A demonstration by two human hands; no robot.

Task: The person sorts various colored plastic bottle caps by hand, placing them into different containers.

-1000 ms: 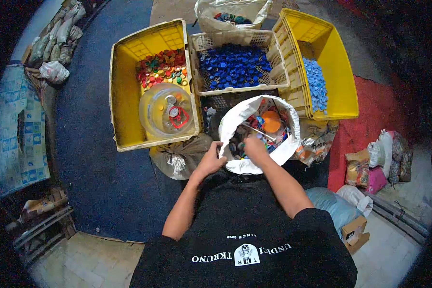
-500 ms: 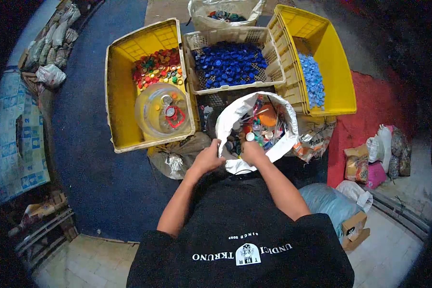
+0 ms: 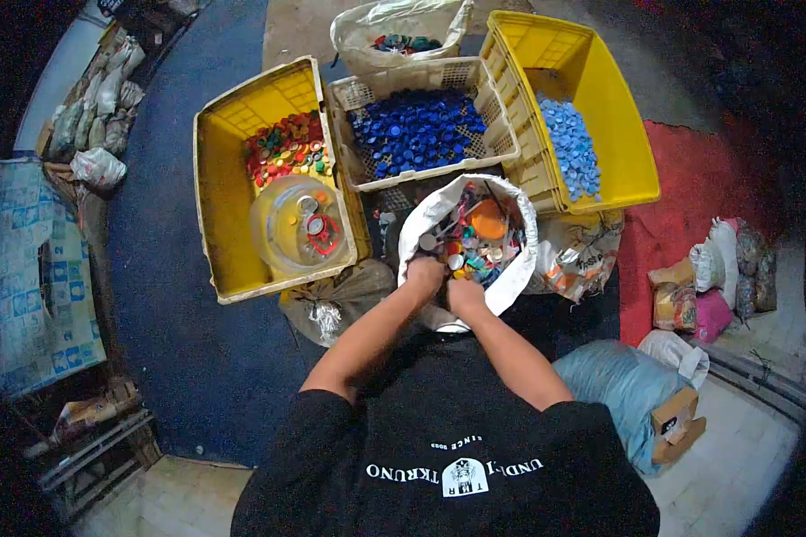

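Observation:
A white sack (image 3: 518, 273) with its rim rolled down stands open in front of me, filled with mixed plastic caps and scraps. Inside its near part, my left hand (image 3: 425, 274) is curled downward beside a round grey cap (image 3: 427, 242). My right hand (image 3: 465, 294) is close by on the right, fingers bent in among the caps. Both sets of fingertips are hidden, so what they grip cannot be made out. A large orange lid (image 3: 487, 219) lies on the pile, with a small white cap (image 3: 456, 261) nearer my hands.
A yellow bin (image 3: 208, 206) at left holds red, yellow and green caps and a clear plastic container (image 3: 282, 224). Behind the sack is a white crate (image 3: 506, 148) of dark blue caps. Another yellow bin (image 3: 622, 134) at right has light blue caps. Tied sacks (image 3: 331, 300) surround them.
My left hand has moved from the sack's left rim into its inside, close to my right hand. The white cap by my right hand is now lying apart from it. The view has shifted slightly.

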